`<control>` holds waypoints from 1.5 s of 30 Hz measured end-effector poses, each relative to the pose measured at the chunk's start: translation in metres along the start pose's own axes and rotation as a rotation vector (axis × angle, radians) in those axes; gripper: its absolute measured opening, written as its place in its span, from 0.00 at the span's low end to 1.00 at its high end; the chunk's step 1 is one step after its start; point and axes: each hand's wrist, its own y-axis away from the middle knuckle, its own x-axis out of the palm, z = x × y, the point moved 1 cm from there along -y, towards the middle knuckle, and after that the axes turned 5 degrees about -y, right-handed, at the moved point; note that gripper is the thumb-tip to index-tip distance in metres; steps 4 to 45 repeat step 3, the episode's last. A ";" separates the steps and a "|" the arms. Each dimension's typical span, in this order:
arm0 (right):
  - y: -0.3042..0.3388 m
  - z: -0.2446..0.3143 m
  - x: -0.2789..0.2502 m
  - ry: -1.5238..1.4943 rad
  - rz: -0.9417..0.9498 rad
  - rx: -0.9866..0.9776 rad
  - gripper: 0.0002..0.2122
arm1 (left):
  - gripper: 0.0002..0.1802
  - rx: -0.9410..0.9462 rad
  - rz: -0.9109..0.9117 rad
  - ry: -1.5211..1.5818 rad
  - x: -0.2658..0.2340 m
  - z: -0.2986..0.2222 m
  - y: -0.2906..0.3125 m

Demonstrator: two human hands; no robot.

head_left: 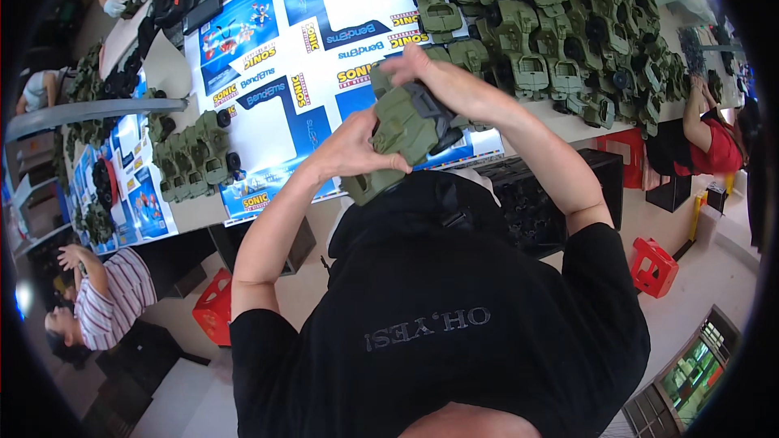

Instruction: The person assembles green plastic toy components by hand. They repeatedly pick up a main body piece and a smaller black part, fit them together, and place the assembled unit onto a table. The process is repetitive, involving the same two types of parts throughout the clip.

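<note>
An olive-green toy vehicle (402, 128) with a dark grey part (432, 107) along its right side is tilted in front of my body, above the table's near edge. My left hand (353, 148) is closed around its left and near side, the thumb lying across the green shell. At the vehicle's far end is my right hand (423, 70), its visible fingers stretched out and slightly blurred. Whether those fingertips touch the toy is hard to see. A dark wheel (446, 142) shows low on the vehicle's right side.
Many green toy vehicles (531, 40) crowd the table's right side; another row (193, 158) stands left. Blue-and-white printed sheets (280, 73) cover the tabletop. Below its edge are dark crates (527, 203) and red stools (653, 268). Other people (122, 296) are at both sides.
</note>
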 end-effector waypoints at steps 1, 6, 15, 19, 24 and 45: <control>-0.001 0.005 -0.005 0.048 -0.102 -0.086 0.39 | 0.49 -0.001 -0.046 0.027 -0.003 0.003 -0.005; -0.006 0.001 -0.027 0.141 -0.262 -0.223 0.36 | 0.48 0.016 -0.236 0.123 -0.005 -0.002 -0.011; -0.006 0.001 -0.027 0.141 -0.262 -0.223 0.36 | 0.48 0.016 -0.236 0.123 -0.005 -0.002 -0.011; -0.006 0.001 -0.027 0.141 -0.262 -0.223 0.36 | 0.48 0.016 -0.236 0.123 -0.005 -0.002 -0.011; -0.006 0.001 -0.027 0.141 -0.262 -0.223 0.36 | 0.48 0.016 -0.236 0.123 -0.005 -0.002 -0.011; -0.006 0.001 -0.027 0.141 -0.262 -0.223 0.36 | 0.48 0.016 -0.236 0.123 -0.005 -0.002 -0.011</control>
